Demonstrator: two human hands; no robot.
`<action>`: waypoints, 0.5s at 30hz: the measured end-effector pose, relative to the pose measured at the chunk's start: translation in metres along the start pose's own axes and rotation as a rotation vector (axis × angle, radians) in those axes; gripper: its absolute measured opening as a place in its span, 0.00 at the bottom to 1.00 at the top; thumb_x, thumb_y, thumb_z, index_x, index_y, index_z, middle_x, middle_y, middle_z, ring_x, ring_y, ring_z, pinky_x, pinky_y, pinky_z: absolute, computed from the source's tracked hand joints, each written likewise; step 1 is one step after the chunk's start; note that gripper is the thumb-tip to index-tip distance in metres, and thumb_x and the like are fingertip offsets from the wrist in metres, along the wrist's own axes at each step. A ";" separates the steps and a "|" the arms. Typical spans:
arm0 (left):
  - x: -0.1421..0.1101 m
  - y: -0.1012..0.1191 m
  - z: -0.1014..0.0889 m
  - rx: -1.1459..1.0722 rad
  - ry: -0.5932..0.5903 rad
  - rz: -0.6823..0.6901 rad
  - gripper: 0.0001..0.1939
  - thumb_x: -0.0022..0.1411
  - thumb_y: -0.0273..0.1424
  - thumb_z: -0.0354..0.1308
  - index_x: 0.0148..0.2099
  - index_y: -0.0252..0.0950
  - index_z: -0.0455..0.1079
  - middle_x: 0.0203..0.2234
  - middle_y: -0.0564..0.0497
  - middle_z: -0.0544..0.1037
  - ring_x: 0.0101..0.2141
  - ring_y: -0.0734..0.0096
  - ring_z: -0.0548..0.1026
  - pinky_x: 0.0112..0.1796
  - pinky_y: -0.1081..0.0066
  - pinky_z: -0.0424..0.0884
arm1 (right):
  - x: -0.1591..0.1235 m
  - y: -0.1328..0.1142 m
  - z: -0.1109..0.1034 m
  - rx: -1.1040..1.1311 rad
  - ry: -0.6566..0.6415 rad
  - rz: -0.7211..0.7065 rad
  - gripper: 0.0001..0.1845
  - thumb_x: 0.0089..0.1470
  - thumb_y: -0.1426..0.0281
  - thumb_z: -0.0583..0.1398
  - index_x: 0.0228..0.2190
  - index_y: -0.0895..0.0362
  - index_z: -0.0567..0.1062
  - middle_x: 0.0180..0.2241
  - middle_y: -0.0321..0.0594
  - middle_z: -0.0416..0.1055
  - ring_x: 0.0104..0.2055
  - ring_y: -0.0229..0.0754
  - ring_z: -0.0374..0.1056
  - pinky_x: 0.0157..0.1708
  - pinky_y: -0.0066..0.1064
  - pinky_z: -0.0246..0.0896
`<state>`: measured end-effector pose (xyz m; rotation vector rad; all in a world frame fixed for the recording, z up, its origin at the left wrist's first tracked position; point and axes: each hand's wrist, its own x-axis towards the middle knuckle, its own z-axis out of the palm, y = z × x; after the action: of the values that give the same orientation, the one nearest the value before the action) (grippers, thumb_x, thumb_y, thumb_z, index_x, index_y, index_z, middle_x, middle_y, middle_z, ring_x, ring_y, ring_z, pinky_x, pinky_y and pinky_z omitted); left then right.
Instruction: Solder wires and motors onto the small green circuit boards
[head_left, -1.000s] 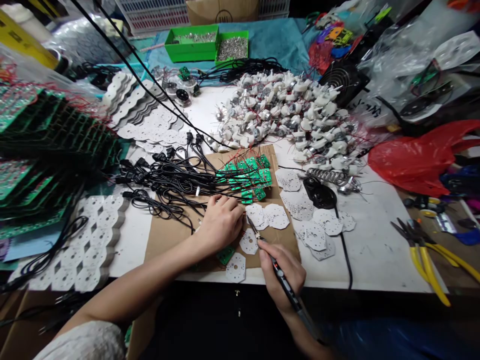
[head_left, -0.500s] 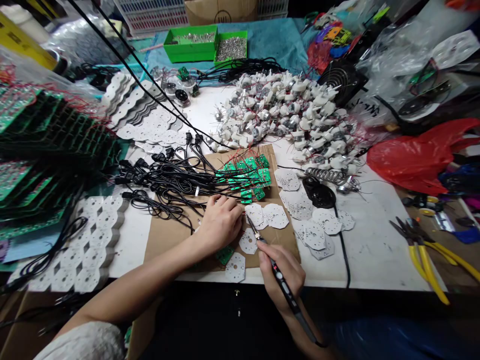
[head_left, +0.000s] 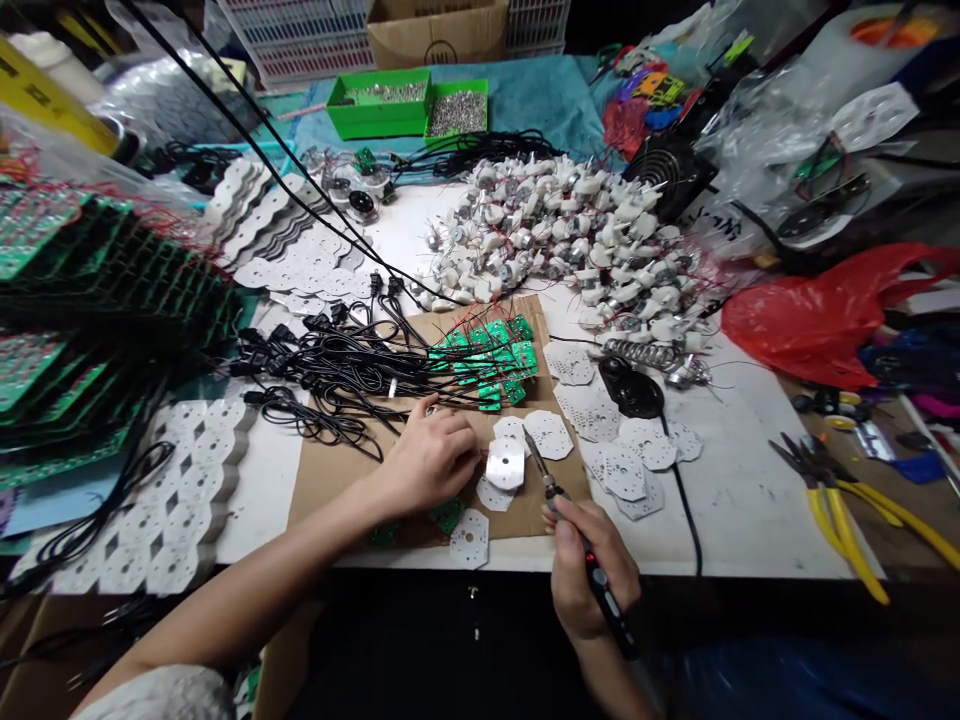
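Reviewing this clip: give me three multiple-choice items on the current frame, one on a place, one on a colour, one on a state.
1. Where do the yellow-handled pliers lie?
A. at the table's right edge
B. inside a tray
C. on the brown cardboard sheet

2. What colour are the two plastic trays of small metal parts at the back?
A. red
B. green
C. white

3. What is the right hand doing?
A. resting open and flat
B. gripping a black pen-shaped soldering iron
C. lifting a motor

Answers: 1 A, they rest on the white tabletop far right; 2 B, both trays are bright green; 3 B, its fingers close around the iron, tip pointing toward the white disc-shaped board at the left hand.
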<state>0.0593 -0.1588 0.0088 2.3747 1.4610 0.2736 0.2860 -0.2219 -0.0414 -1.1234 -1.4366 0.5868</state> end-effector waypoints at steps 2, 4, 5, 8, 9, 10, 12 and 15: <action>-0.006 -0.003 -0.005 -0.023 -0.030 0.068 0.10 0.70 0.30 0.55 0.35 0.38 0.73 0.28 0.53 0.77 0.35 0.66 0.74 0.61 0.50 0.56 | -0.002 0.001 -0.001 -0.002 0.013 0.005 0.13 0.65 0.78 0.60 0.47 0.53 0.81 0.35 0.40 0.78 0.33 0.42 0.76 0.30 0.33 0.77; -0.011 -0.005 -0.005 -0.026 -0.025 0.110 0.11 0.71 0.32 0.56 0.35 0.38 0.73 0.27 0.53 0.76 0.33 0.68 0.73 0.59 0.54 0.60 | -0.002 0.000 -0.002 -0.008 0.002 0.014 0.13 0.65 0.77 0.60 0.47 0.53 0.81 0.35 0.39 0.78 0.33 0.42 0.76 0.31 0.33 0.77; -0.012 -0.006 -0.003 -0.023 -0.011 0.113 0.11 0.72 0.32 0.55 0.36 0.38 0.73 0.28 0.53 0.76 0.32 0.68 0.73 0.56 0.57 0.63 | -0.001 -0.001 -0.002 -0.010 -0.007 0.014 0.13 0.65 0.77 0.60 0.47 0.53 0.81 0.35 0.39 0.78 0.33 0.42 0.76 0.31 0.33 0.77; -0.010 -0.006 0.008 0.019 0.077 0.030 0.12 0.74 0.28 0.50 0.40 0.38 0.74 0.34 0.49 0.77 0.34 0.67 0.73 0.44 0.64 0.68 | 0.002 -0.004 -0.002 -0.018 -0.034 -0.003 0.13 0.66 0.77 0.60 0.47 0.54 0.80 0.34 0.40 0.78 0.33 0.42 0.76 0.31 0.34 0.77; -0.008 -0.006 0.012 0.040 0.104 -0.016 0.12 0.74 0.27 0.49 0.41 0.37 0.74 0.37 0.47 0.77 0.36 0.66 0.73 0.42 0.64 0.68 | 0.003 -0.005 -0.002 -0.025 -0.036 -0.014 0.13 0.66 0.77 0.59 0.47 0.54 0.80 0.34 0.40 0.78 0.32 0.42 0.76 0.31 0.34 0.77; -0.006 -0.005 0.014 0.059 0.124 -0.060 0.12 0.74 0.26 0.49 0.42 0.37 0.74 0.41 0.45 0.77 0.38 0.64 0.74 0.41 0.64 0.68 | 0.004 -0.006 -0.004 -0.033 -0.038 -0.025 0.13 0.66 0.77 0.59 0.47 0.53 0.80 0.34 0.40 0.78 0.32 0.43 0.76 0.30 0.34 0.77; -0.001 -0.001 0.017 0.085 0.132 -0.114 0.10 0.73 0.27 0.49 0.45 0.37 0.73 0.46 0.43 0.77 0.42 0.61 0.75 0.42 0.63 0.68 | 0.007 -0.007 -0.008 -0.051 -0.033 -0.050 0.14 0.66 0.78 0.59 0.48 0.53 0.79 0.34 0.40 0.78 0.32 0.43 0.76 0.30 0.33 0.76; 0.003 0.003 0.017 0.103 0.126 -0.129 0.10 0.72 0.26 0.51 0.50 0.37 0.72 0.53 0.41 0.76 0.47 0.58 0.75 0.44 0.61 0.67 | 0.016 -0.003 -0.021 -0.099 -0.017 -0.078 0.14 0.65 0.78 0.60 0.48 0.53 0.80 0.35 0.39 0.78 0.33 0.42 0.76 0.31 0.33 0.76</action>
<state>0.0693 -0.1604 -0.0058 2.3671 1.7171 0.3286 0.3066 -0.2139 -0.0270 -1.1367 -1.5308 0.4756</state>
